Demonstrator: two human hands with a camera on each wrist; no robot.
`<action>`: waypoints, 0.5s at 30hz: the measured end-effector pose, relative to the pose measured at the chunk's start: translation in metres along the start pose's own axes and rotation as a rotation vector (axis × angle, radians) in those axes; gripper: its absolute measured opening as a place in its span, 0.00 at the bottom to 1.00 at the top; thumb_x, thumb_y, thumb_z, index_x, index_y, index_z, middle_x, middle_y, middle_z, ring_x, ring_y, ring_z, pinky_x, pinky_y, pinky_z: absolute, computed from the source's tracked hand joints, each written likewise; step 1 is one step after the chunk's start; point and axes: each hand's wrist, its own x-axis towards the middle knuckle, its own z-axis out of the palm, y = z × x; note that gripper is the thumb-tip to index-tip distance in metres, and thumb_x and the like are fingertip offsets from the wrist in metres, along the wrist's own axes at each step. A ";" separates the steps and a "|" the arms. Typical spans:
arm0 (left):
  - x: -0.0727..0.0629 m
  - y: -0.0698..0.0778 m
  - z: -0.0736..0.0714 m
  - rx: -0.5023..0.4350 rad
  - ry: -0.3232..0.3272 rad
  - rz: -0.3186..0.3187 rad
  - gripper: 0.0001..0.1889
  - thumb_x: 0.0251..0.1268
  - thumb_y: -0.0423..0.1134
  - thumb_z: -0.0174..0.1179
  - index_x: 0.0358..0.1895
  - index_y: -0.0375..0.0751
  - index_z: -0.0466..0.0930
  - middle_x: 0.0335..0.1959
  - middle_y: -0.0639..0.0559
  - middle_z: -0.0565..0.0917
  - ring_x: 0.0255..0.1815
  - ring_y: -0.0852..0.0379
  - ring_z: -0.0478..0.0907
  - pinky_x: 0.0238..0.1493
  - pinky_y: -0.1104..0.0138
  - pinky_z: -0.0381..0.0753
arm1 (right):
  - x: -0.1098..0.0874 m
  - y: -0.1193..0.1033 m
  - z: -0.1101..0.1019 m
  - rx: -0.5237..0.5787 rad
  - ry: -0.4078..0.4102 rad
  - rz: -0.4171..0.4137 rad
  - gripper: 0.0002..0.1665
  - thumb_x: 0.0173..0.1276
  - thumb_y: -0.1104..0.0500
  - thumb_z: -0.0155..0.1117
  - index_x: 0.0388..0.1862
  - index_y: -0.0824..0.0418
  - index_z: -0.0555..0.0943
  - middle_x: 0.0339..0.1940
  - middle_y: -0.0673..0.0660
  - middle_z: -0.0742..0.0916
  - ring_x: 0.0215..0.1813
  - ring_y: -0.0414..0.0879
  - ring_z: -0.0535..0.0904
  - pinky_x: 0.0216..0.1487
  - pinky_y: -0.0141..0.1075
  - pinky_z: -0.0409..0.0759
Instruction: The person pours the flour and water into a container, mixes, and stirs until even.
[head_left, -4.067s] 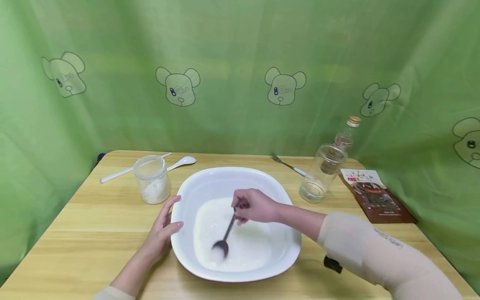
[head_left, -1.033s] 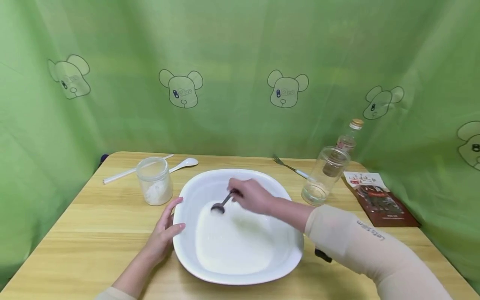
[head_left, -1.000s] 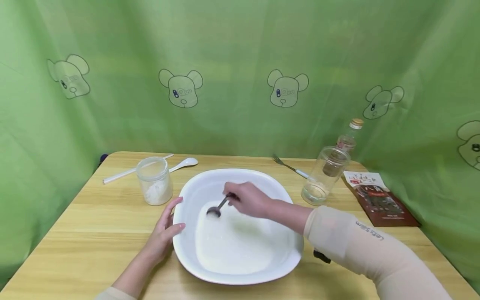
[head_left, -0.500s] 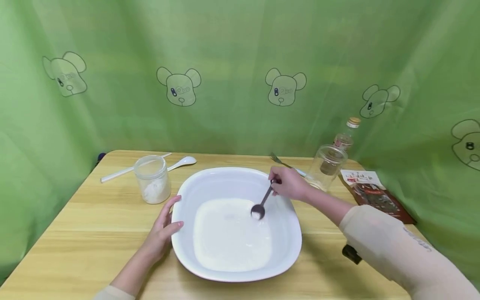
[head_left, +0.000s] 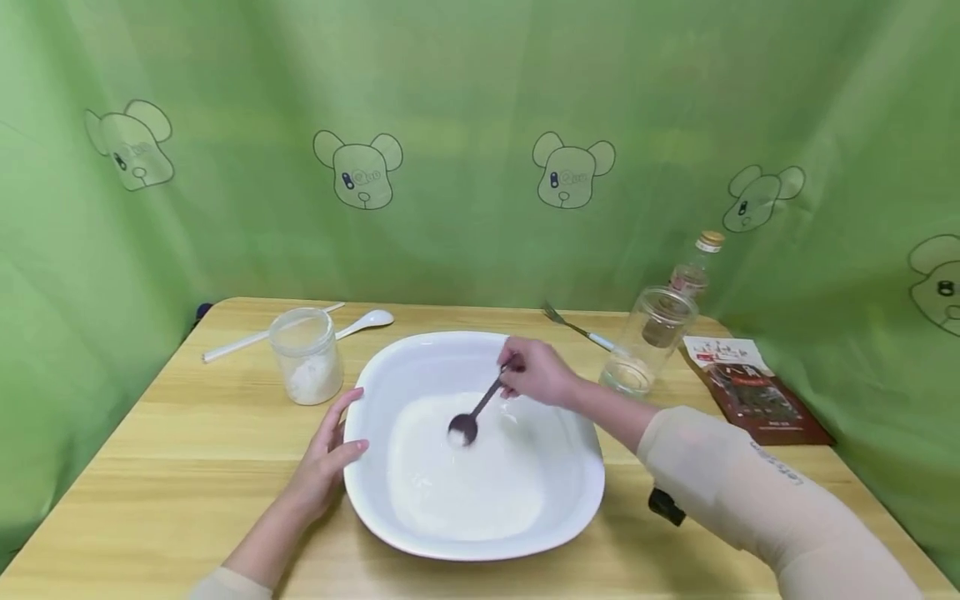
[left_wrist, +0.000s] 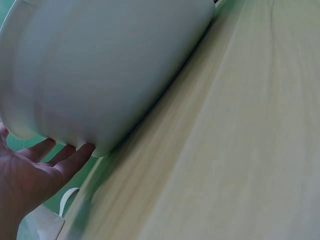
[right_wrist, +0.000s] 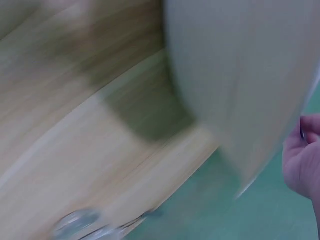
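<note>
In the head view a wide white basin (head_left: 472, 546) stands mid-table, its floor covered by milky white contents (head_left: 465, 492). My right hand (head_left: 536, 373) pinches the upper handle of a dark spoon (head_left: 491, 393). The spoon's bowl hangs over the white contents near the basin's middle, with some white in it. My left hand (head_left: 322, 462) holds the basin's left side, thumb and forefinger at the rim. From the left wrist, the other fingers (left_wrist: 75, 157) lie spread against the outer wall. At the right wrist view's edge, the right hand (right_wrist: 302, 160) shows beyond the basin wall.
Left of the basin stands a jar (head_left: 311, 375) of white granules, with a white spoon (head_left: 367, 321) and a pale stick (head_left: 236, 346) behind. A fork (head_left: 577, 327), glass jar (head_left: 652, 342), corked-looking bottle (head_left: 690, 271) and brown packet (head_left: 757, 404) lie to the right.
My right hand has carried the spoon about inside the basin, over to the right side half a second ago and now back leftward to the middle. The left hand stays at the rim.
</note>
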 end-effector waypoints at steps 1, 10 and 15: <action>0.000 0.000 0.000 0.000 -0.003 -0.002 0.33 0.50 0.27 0.47 0.63 0.46 0.50 0.57 0.33 0.58 0.50 0.39 0.65 0.39 0.53 0.75 | -0.001 0.004 -0.005 -0.013 0.050 0.016 0.06 0.53 0.78 0.51 0.32 0.75 0.69 0.23 0.65 0.79 0.23 0.51 0.78 0.28 0.38 0.80; -0.001 0.000 0.000 0.001 -0.004 -0.004 0.33 0.51 0.28 0.47 0.63 0.46 0.50 0.56 0.32 0.59 0.49 0.40 0.66 0.39 0.54 0.75 | -0.028 -0.001 -0.002 0.057 -0.234 0.049 0.05 0.54 0.77 0.50 0.31 0.73 0.69 0.22 0.65 0.80 0.24 0.51 0.78 0.29 0.40 0.80; 0.001 0.000 -0.001 -0.005 -0.009 0.007 0.33 0.51 0.28 0.47 0.63 0.46 0.50 0.56 0.32 0.59 0.50 0.39 0.66 0.39 0.52 0.75 | -0.031 -0.003 -0.028 -0.128 -0.243 0.054 0.07 0.51 0.78 0.49 0.27 0.70 0.70 0.19 0.61 0.79 0.21 0.50 0.78 0.25 0.41 0.79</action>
